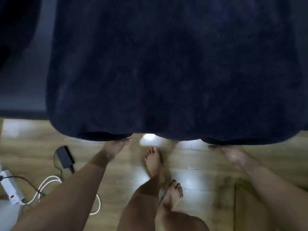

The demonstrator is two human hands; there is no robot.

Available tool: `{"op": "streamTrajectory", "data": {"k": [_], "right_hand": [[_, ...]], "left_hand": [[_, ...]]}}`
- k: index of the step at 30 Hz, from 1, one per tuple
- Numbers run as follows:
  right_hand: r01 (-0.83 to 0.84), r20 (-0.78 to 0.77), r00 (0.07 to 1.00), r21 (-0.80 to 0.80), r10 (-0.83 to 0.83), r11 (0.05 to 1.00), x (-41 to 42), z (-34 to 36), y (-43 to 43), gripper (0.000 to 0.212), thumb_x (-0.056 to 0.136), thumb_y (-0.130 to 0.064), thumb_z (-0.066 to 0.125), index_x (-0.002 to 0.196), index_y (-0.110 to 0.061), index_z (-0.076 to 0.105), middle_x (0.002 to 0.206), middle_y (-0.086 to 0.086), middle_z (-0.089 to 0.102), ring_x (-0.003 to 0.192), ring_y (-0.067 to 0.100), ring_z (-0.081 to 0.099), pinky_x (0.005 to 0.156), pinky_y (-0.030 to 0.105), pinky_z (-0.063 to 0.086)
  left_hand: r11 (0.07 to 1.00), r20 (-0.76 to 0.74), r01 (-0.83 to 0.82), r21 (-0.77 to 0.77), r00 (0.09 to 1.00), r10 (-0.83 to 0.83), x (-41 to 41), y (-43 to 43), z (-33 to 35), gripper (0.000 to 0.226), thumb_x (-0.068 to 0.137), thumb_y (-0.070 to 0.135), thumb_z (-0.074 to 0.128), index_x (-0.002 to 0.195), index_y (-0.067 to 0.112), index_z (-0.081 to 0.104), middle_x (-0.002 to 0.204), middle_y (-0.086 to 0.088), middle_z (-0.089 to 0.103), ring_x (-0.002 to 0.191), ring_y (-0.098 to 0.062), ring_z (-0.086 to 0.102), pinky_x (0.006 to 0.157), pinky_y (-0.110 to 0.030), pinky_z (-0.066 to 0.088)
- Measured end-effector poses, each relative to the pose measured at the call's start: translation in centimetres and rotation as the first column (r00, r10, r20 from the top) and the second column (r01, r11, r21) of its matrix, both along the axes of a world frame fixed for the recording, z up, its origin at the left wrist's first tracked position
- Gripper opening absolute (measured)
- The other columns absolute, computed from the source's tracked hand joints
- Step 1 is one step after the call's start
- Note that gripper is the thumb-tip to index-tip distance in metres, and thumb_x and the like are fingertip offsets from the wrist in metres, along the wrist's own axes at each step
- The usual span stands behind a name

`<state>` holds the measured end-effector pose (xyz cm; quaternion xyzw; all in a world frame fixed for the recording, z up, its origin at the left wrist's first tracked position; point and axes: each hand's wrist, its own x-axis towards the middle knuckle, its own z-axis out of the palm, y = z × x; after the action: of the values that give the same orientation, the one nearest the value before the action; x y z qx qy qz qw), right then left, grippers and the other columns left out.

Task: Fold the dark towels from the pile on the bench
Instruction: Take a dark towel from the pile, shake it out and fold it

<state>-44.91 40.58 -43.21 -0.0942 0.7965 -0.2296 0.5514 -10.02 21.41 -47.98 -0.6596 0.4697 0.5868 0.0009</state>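
The left hand (pixel 115 148) closes its grip on the near edge of the towel (pixel 166 64), fingertips against the hem. The right hand (pixel 233 155), blurred, grips the same edge further right. The towel hangs spread between them and fills the upper and middle frame; it is dark navy and plush, its hem sagging in soft curves. At left behind it shows a grey tabletop (pixel 23 72). Below lies a glossy wood-plank floor (pixel 200 172) with bare feet (pixel 154 162) at centre. At lower left are a black adapter (pixel 65 156), a white power strip (pixel 10 187) and a looped white cable (pixel 50 182).
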Motion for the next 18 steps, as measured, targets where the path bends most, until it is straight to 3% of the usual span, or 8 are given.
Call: {"op": "streamTrajectory", "data": {"k": [1,4,6,7,9,11,14,18], "right_hand": [[0.011,0.056,0.998,0.029,-0.013,1.000,-0.2,-1.5,-0.1,0.052,0.076,-0.026,0.084,0.121,-0.021,0.060,0.123,-0.012,0.061,0.119,0.012,0.048,0.093,0.026,0.034],[-0.003,0.151,0.988,0.101,-0.013,0.995,-0.4,-5.8,-0.3,0.120,0.033,-0.073,0.086,0.139,-0.026,0.053,0.141,-0.014,0.047,0.139,0.018,0.037,0.111,0.038,0.030],[0.062,0.160,0.984,0.075,-0.073,0.995,-0.5,-7.9,0.0,0.113,0.049,-0.069,0.082,0.145,-0.025,0.044,0.148,-0.010,0.041,0.143,0.021,0.033,0.115,0.043,0.026],[0.107,0.142,0.983,0.069,-0.116,0.992,-0.5,-8.3,0.4,0.110,0.053,-0.065,0.082,0.147,-0.026,0.041,0.150,-0.008,0.042,0.142,0.021,0.034,0.117,0.045,0.026],[0.203,0.107,0.973,0.032,-0.206,0.979,-0.2,-8.5,2.1,0.118,0.040,-0.065,0.086,0.144,-0.025,0.046,0.142,-0.007,0.052,0.133,0.021,0.045,0.115,0.049,0.032],[0.291,0.089,0.952,0.042,-0.294,0.956,0.6,-6.4,3.9,0.097,0.052,-0.057,0.088,0.133,-0.015,0.058,0.122,-0.001,0.066,0.116,0.023,0.058,0.105,0.045,0.043],[0.289,0.063,0.953,0.111,-0.297,0.951,2.4,-1.1,8.4,0.035,0.089,-0.021,0.071,0.119,-0.005,0.064,0.096,0.005,0.071,0.090,0.026,0.065,0.083,0.037,0.049],[0.272,0.058,0.960,0.058,-0.275,0.961,4.8,8.5,13.5,0.019,0.096,-0.019,0.062,0.114,-0.017,0.067,0.093,-0.002,0.075,0.082,0.019,0.072,0.067,0.031,0.055]], "left_hand": [[1.000,-0.015,-0.025,0.010,1.000,0.025,-0.3,0.0,-1.3,0.048,0.086,0.021,0.078,0.132,0.016,0.063,0.136,0.001,0.061,0.130,-0.020,0.053,0.113,-0.041,0.039],[1.000,0.009,0.018,0.011,1.000,-0.018,1.0,0.2,-8.5,0.034,0.089,0.029,0.074,0.122,0.023,0.067,0.123,0.010,0.066,0.114,-0.010,0.057,0.108,-0.037,0.040],[0.998,0.142,0.060,0.011,0.988,-0.061,4.5,1.0,-14.2,0.041,0.083,0.047,0.077,0.120,0.037,0.062,0.108,0.016,0.070,0.096,0.000,0.054,0.103,-0.040,0.043],[0.996,0.112,-0.042,0.076,0.993,0.033,5.1,2.0,-14.9,0.046,0.080,0.051,0.078,0.121,0.039,0.061,0.102,0.015,0.071,0.091,0.003,0.052,0.098,-0.040,0.047],[0.980,-0.012,-0.157,0.123,0.987,0.159,4.3,4.1,-9.7,0.029,0.085,0.028,0.077,0.111,0.023,0.065,0.091,0.011,0.069,0.085,-0.002,0.059,0.074,-0.023,0.052],[0.925,0.023,-0.358,0.127,0.934,0.358,2.8,4.5,-0.6,0.028,0.076,0.015,0.075,0.103,0.011,0.068,0.088,0.004,0.072,0.087,-0.016,0.065,0.063,-0.022,0.051],[0.870,-0.035,-0.428,0.247,0.893,0.449,5.5,8.5,6.2,0.019,0.084,0.011,0.069,0.101,0.006,0.071,0.094,-0.008,0.077,0.094,-0.026,0.070,0.073,-0.033,0.052],[0.837,-0.101,-0.422,0.349,0.871,0.481,8.6,15.0,15.6,0.027,0.092,0.013,0.065,0.119,0.008,0.065,0.115,-0.012,0.074,0.106,-0.030,0.071,0.085,-0.040,0.060]]}}
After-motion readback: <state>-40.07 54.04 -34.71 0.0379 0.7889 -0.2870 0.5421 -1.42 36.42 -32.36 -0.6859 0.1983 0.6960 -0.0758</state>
